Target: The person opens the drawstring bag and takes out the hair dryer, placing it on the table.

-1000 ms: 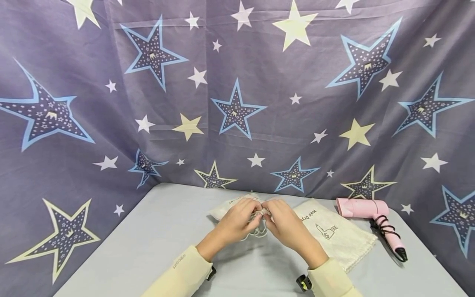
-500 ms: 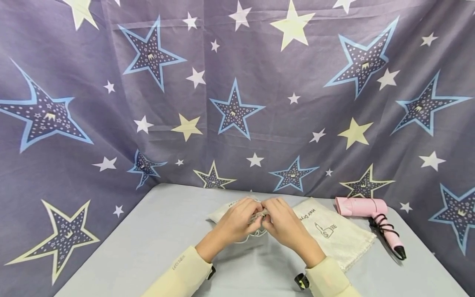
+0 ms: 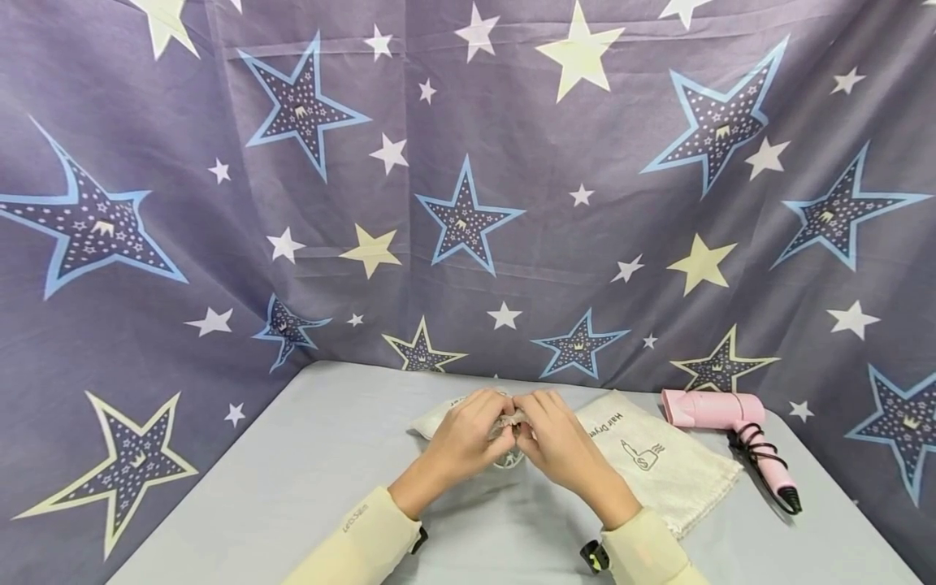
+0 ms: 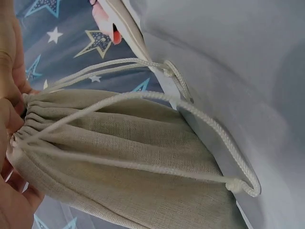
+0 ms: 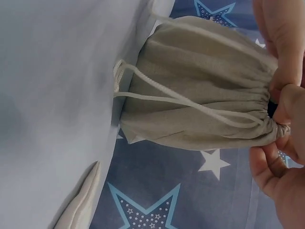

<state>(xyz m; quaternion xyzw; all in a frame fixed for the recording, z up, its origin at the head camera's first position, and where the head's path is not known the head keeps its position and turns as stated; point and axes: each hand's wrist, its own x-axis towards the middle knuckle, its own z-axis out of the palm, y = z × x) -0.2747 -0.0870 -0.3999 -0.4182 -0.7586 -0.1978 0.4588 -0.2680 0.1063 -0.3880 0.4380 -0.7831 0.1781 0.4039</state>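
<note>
A beige drawstring bag (image 3: 436,416) stands near the table's middle, its neck gathered into pleats. My left hand (image 3: 468,435) pinches one side of the neck and my right hand (image 3: 561,443) pinches the other, close together. In the left wrist view the bag (image 4: 119,157) hangs below the fingers with white cord loops (image 4: 209,121) over its front. From the right wrist, the bag (image 5: 200,81) shows a small dark gap at its mouth between the hands, with another cord (image 5: 167,93) looped down. What the bag holds is hidden.
A flat beige bag printed "Hair Dryer" (image 3: 676,467) lies right of the hands. Beyond it rests a pink hair dryer (image 3: 712,410) with its black cord wound round the handle. A star-patterned cloth (image 3: 468,309) hangs behind the table (image 3: 292,471).
Both hands stay at the bag's neck, with small shifts of the fingers. The cord loops below them have moved and show less in the head view.
</note>
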